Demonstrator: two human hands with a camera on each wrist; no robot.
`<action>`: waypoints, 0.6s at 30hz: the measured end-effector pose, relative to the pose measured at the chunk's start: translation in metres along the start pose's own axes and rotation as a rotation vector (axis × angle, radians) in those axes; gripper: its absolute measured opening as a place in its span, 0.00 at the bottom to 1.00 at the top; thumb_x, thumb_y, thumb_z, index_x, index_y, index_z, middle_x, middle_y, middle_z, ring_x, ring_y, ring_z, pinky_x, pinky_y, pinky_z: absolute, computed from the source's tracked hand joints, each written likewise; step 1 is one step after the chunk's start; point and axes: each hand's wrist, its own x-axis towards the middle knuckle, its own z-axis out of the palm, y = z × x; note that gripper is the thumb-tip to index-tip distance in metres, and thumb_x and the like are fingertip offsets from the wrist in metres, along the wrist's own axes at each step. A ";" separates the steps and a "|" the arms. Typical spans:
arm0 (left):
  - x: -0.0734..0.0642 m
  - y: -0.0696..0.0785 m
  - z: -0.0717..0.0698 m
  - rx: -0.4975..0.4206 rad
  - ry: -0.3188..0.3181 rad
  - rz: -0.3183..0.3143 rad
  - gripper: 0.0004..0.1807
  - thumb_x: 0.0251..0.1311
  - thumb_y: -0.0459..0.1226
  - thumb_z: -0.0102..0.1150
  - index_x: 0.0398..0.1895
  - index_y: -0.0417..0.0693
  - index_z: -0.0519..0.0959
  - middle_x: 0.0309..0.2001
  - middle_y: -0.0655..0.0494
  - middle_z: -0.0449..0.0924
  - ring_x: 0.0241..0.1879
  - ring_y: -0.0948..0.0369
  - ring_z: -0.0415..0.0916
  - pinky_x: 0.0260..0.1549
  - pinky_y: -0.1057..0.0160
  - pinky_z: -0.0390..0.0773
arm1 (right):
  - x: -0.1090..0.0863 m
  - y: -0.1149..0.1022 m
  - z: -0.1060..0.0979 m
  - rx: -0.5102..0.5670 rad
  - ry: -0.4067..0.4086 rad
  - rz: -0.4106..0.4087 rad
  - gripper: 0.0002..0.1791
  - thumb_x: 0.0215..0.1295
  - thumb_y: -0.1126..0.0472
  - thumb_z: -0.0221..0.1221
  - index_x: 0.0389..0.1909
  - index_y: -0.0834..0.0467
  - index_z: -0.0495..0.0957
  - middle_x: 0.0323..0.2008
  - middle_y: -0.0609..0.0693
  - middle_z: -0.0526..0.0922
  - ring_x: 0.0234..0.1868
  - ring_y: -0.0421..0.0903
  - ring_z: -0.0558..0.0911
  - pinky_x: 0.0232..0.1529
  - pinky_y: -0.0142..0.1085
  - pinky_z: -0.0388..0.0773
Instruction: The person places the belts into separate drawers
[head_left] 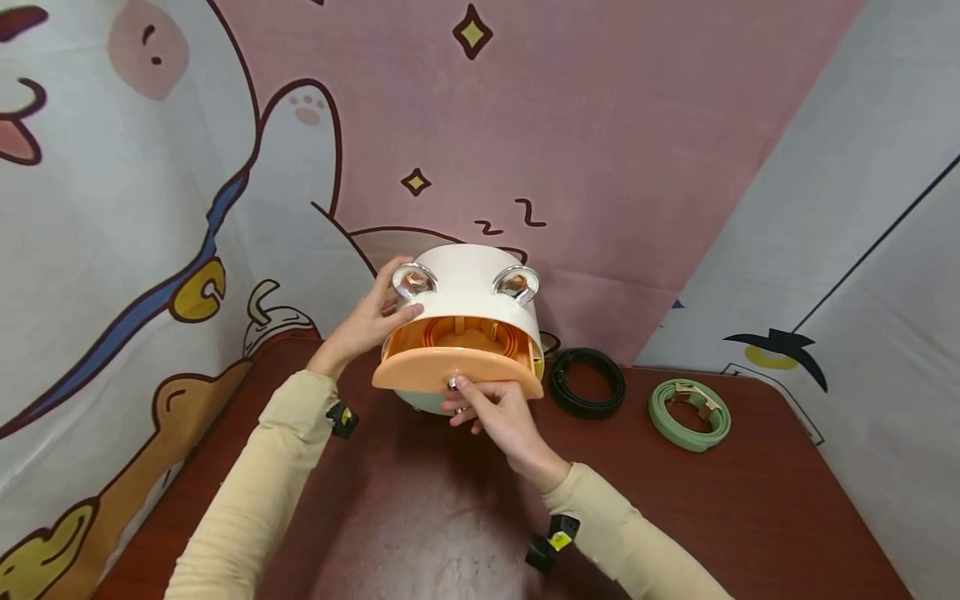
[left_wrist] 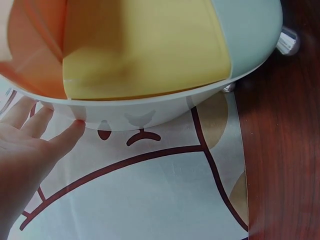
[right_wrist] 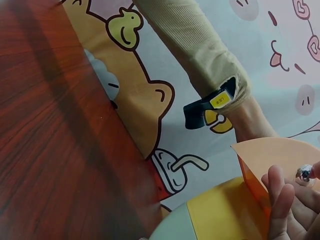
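Observation:
A small white drawer cabinet [head_left: 467, 279] with two silver ear-shaped parts stands at the back of the table. Its top orange drawer [head_left: 416, 369] is pulled partly out. Inside lies an orange coil [head_left: 512, 340], perhaps a belt, partly hidden by the drawer front. My right hand [head_left: 510, 421] pinches the drawer's silver knob [right_wrist: 304, 175] between thumb and finger. My left hand [head_left: 367, 321] rests against the cabinet's left side, fingers spread on the white shell. Below the orange drawer are a yellow drawer [left_wrist: 150, 50] and a pale green one [left_wrist: 252, 35].
A coiled black belt [head_left: 618, 392] lies just right of the cabinet. Farther right is a coiled green belt [head_left: 663, 421] with a gold buckle. The reddish-brown table [head_left: 420, 517] meets a cartoon-printed cloth [head_left: 600, 150] behind and at the sides.

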 end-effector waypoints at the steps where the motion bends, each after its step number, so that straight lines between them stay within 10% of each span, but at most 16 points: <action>1: 0.000 -0.001 0.000 -0.001 0.000 -0.001 0.39 0.67 0.32 0.55 0.74 0.54 0.46 0.61 0.38 0.69 0.60 0.45 0.68 0.60 0.34 0.55 | 0.001 0.000 0.000 -0.001 0.002 -0.002 0.18 0.72 0.54 0.56 0.43 0.66 0.85 0.31 0.58 0.86 0.26 0.43 0.84 0.21 0.30 0.71; 18: -0.002 0.001 0.000 -0.029 -0.010 0.020 0.38 0.68 0.31 0.54 0.74 0.56 0.47 0.62 0.37 0.67 0.59 0.44 0.68 0.59 0.35 0.56 | 0.017 0.004 -0.007 -0.016 0.022 -0.026 0.20 0.70 0.52 0.57 0.40 0.66 0.86 0.29 0.56 0.86 0.26 0.47 0.85 0.21 0.33 0.72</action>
